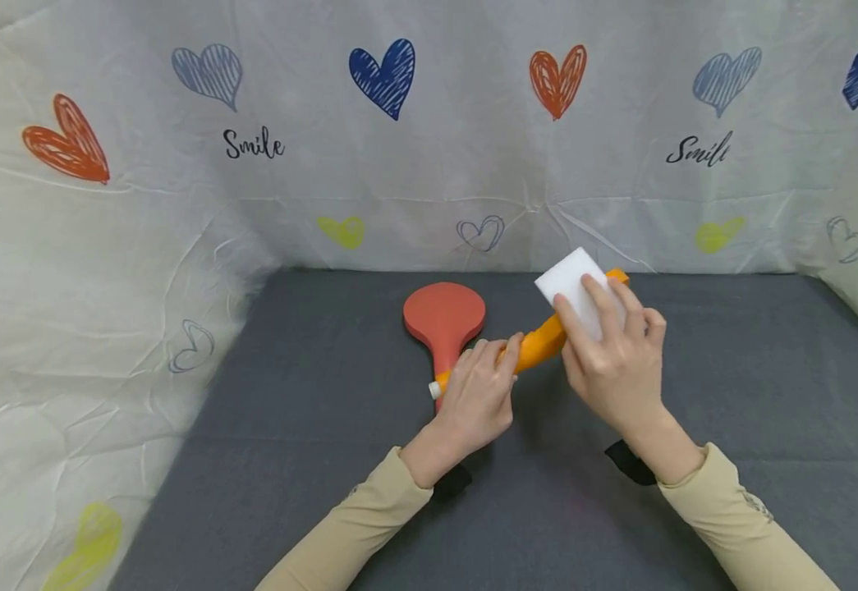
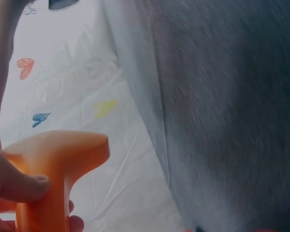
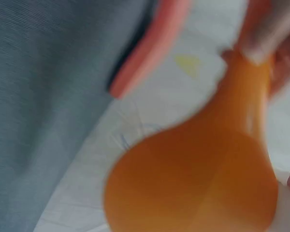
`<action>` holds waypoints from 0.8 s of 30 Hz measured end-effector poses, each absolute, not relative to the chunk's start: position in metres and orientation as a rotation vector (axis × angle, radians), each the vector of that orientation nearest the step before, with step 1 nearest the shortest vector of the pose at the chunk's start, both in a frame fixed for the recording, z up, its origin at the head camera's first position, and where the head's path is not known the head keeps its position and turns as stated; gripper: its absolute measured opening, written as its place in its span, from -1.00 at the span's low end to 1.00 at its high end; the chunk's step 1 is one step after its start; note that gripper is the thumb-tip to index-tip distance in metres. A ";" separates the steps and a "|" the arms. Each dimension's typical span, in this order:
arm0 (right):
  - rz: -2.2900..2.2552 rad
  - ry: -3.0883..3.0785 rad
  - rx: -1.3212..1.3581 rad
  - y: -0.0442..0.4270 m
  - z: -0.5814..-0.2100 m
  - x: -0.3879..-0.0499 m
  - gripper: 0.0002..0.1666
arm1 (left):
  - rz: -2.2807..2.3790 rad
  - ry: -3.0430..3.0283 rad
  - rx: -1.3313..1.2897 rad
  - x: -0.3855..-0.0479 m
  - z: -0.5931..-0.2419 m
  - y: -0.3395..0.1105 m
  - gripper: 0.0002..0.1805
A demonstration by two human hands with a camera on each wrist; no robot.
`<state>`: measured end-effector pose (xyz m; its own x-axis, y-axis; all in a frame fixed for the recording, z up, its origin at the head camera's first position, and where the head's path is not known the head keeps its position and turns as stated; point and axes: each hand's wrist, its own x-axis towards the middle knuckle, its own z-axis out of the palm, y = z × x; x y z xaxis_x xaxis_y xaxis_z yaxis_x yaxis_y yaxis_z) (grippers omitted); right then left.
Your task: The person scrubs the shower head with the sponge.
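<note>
The orange object (image 1: 543, 341) is up off the table (image 1: 310, 427), slanting over the stretch between its middle and the far edge, with its lower end to the left. It has a narrow neck and a broad, rounded body — the shape of a bottle, perhaps, though I can't tell whether it is hollow or what it might contain. A small white tip (image 1: 434, 391) caps the lower end.

The person's left hand (image 1: 476, 394) is wrapped round the narrow part, thumb on one side and fingertips showing round the other. The right hand (image 1: 617, 361) grips a white block (image 1: 572, 283), fingers spread over its face, and holds it against the upper, broader part.

Below and to the left, a red paddle (image 1: 443, 312) lies on the table, its round head near the far edge and left of the middle, its handle pointing toward the near edge. From where I stand, the white tip and the left hand partly cover that handle.

Beige sleeves (image 1: 369, 517) come in over the near edge, with a black piece (image 1: 630, 464) under the right wrist. Past the far edge hangs a pale sheet (image 1: 429, 164) — hearts in red, blue and yellow, and "Smile" written twice.
</note>
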<state>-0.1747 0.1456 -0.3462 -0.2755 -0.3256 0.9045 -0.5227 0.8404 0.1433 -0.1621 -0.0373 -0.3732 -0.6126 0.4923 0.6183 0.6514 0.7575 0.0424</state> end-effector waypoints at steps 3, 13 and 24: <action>0.437 -1.916 0.548 0.156 -0.337 -0.179 -0.59 | -0.541 -2.409 -0.891 -0.162 -0.375 -0.038 -0.49; 1.077 -1.853 0.334 0.181 -0.336 -0.180 -0.50 | -1.991 -2.262 -0.861 -0.163 -0.374 -0.042 -0.41; 1.233 -1.865 0.604 0.151 -0.355 -0.177 -0.36 | -2.752 -2.011 -0.598 -0.162 -0.373 -0.039 -0.59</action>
<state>-0.1773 0.1508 -0.3546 -0.5638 0.0391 0.8250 -0.7437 0.4103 -0.5278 -0.1623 -0.0385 -0.3734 -0.8913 0.4452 0.0855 -0.0538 -0.2912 0.9552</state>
